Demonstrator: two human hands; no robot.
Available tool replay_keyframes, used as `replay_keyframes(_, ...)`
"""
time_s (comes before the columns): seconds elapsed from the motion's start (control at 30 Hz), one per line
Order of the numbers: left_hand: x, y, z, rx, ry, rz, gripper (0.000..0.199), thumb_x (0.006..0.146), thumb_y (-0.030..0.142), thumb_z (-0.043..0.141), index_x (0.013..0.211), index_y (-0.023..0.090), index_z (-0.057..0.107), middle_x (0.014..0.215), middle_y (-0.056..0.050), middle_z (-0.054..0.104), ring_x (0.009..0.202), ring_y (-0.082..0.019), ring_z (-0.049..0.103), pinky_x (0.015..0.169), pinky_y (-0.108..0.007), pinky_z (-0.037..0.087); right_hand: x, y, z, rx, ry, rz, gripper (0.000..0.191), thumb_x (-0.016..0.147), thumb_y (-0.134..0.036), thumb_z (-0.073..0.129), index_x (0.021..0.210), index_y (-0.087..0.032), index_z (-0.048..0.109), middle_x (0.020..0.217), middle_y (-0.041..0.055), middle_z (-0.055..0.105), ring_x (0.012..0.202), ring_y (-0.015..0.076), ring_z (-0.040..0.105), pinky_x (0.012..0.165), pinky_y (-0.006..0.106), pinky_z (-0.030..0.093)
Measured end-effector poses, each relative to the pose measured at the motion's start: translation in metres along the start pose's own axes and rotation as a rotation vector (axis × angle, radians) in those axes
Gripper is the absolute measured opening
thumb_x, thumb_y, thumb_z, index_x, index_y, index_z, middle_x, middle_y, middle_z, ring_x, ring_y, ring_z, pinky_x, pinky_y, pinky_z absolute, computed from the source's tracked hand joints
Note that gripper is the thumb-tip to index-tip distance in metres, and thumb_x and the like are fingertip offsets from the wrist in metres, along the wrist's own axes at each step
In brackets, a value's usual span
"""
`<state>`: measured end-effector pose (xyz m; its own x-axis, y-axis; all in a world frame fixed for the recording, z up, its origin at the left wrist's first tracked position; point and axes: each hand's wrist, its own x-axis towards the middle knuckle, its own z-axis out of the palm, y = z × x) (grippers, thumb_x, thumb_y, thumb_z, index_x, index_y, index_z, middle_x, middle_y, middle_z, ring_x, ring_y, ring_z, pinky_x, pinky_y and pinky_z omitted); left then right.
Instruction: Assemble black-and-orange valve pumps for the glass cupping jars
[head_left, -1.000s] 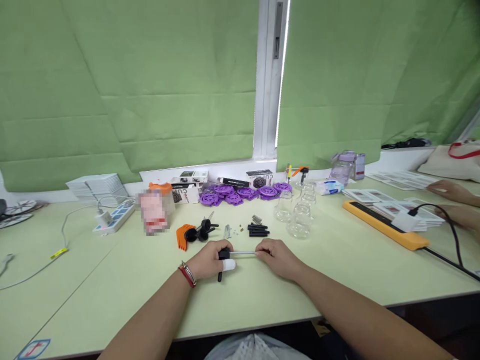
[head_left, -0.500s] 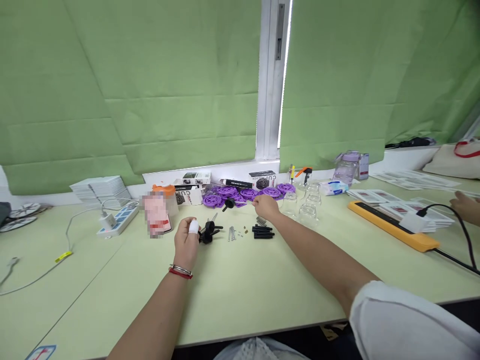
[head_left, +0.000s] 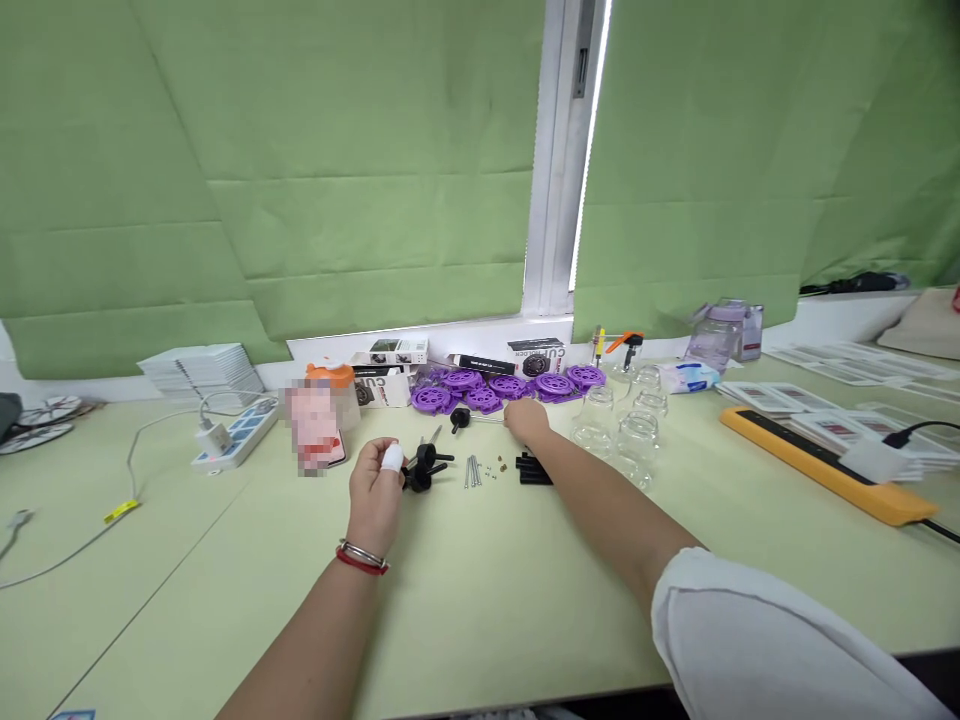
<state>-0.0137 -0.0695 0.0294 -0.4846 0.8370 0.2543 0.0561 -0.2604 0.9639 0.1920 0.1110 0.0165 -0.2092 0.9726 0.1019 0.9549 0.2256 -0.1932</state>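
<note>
My left hand (head_left: 377, 480), its thumb wrapped in white, is closed on black knobbed parts (head_left: 426, 466) just above the table. Farther forward, my right hand (head_left: 527, 422) grips the end of a thin metal rod (head_left: 489, 419). A round black knob (head_left: 460, 421) sits at the rod's other end. Between the hands lie silver screws (head_left: 473, 471), tiny bits and small brass pieces (head_left: 502, 464). Black tubes (head_left: 533, 470) lie under my right wrist, partly hidden. Purple wheel-shaped discs (head_left: 508, 387) are piled behind my right hand.
Clear glass cups (head_left: 638, 440) stand right of my right forearm. A yellow-orange power strip (head_left: 825, 465) is at the right. At the left are a phone (head_left: 319, 430), a white power strip (head_left: 236, 435) and stacked booklets (head_left: 201, 374). Small boxes (head_left: 536, 358) line the wall.
The view has shifted, so the table items appear farther right. My right hand has moved slightly left and nearer relative to them, with the rod still held. The other person's hand has left the view.
</note>
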Motion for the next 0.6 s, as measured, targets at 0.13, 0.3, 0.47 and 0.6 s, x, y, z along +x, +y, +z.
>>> replay_keyframes(0.13,0.0,-0.001,0.001,0.019,-0.008,0.009,0.022,0.075,0.031,0.055,0.092,0.019,0.054,0.07,0.002,0.053,0.05,-0.007,0.042,0.046,-0.019,0.032,-0.005,-0.002,-0.001,-0.014,0.009,-0.035,0.023,0.081,-0.007,0.05,0.096,-0.006,0.068,0.1,0.0208,0.065,0.102,0.0284,0.056,0.082,0.033,0.042)
replay_keyframes(0.3,0.002,-0.004,0.001,0.012,-0.012,-0.006,0.022,0.074,0.031,0.056,0.092,0.019,0.054,0.069,0.002,0.053,0.049,-0.007,0.04,0.045,-0.019,0.03,-0.02,-0.021,-0.011,0.053,0.035,-0.102,0.027,0.083,-0.008,0.048,0.103,-0.009,0.065,0.117,0.02,0.057,0.111,0.0272,0.05,0.087,0.032,0.038)
replay_keyframes(0.47,0.003,-0.006,0.0,0.005,-0.009,-0.008,0.022,0.072,0.03,0.057,0.091,0.019,0.054,0.066,0.003,0.053,0.047,-0.006,0.039,0.044,-0.019,0.029,-0.038,-0.062,-0.013,0.223,-0.126,-0.181,0.029,0.086,-0.039,0.05,0.086,-0.018,0.07,0.088,0.0087,0.067,0.08,0.0187,0.06,0.065,0.025,0.042)
replay_keyframes(0.6,0.004,-0.008,-0.001,0.002,0.012,-0.015,0.022,0.071,0.03,0.057,0.089,0.018,0.054,0.066,0.003,0.052,0.045,-0.005,0.037,0.042,-0.018,0.026,-0.049,-0.08,-0.011,0.326,-0.261,-0.189,0.03,0.077,-0.042,0.061,0.069,-0.014,0.069,0.065,0.0051,0.062,0.058,0.0134,0.054,0.053,0.023,0.038)
